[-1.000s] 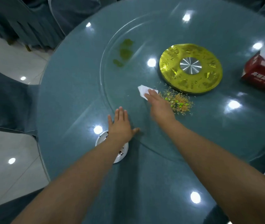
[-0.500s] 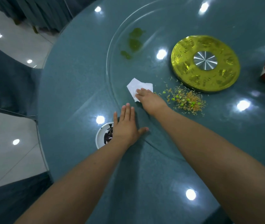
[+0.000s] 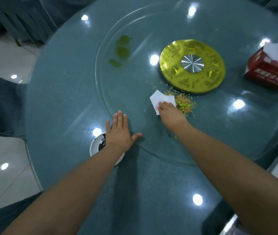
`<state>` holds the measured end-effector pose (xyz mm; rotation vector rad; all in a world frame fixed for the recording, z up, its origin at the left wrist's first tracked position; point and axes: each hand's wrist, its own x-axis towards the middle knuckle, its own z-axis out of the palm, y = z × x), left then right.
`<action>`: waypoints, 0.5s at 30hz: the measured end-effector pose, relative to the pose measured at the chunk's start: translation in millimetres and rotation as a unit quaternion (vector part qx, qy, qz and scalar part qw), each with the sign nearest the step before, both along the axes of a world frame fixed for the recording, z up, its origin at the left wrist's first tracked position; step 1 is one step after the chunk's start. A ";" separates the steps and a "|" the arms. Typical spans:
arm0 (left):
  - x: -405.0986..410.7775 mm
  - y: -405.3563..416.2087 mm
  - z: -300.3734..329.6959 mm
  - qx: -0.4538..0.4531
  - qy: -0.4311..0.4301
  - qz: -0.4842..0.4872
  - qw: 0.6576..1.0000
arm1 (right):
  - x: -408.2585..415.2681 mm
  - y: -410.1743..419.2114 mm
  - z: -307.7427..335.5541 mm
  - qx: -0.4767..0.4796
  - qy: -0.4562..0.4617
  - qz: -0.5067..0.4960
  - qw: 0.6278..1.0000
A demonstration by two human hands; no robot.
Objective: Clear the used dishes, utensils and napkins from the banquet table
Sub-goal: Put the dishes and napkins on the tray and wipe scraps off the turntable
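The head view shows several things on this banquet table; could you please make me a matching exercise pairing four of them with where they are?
Things:
1. white napkin
2. small white dish
3. red tissue box
4. green smear

Places:
A. far right of the table
B. partly under the left forearm, near the table's edge
C. far left part of the glass turntable
D. under the right hand's fingers, beside the food crumbs

Pairs: 1-D, 2-B, 3-A, 4-C

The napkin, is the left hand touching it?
No. The left hand lies flat on the table by the small plate, while the right hand presses the napkin.
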<state>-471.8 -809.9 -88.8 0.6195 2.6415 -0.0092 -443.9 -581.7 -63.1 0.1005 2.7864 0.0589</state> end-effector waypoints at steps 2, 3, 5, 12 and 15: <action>-1.5 -0.5 0.8 -0.002 -0.005 -0.002 1.000 | 9.4 7.4 0.5 0.013 0.006 -0.014 1.000; -2.3 -0.9 0.9 -0.004 -0.008 -0.004 1.000 | 13.4 10.7 0.7 0.014 0.008 -0.019 1.000; -3.3 -0.8 1.1 -0.008 -0.013 -0.007 1.000 | 20.3 17.0 2.5 0.000 0.015 -0.032 0.999; -5.3 0.5 2.5 -0.023 -0.003 -0.014 1.000 | 2.0 24.7 28.3 -0.089 0.119 -0.050 0.988; -5.1 0.6 2.9 -0.023 -0.006 -0.012 1.000 | -20.0 22.8 38.0 -0.096 0.153 -0.038 0.983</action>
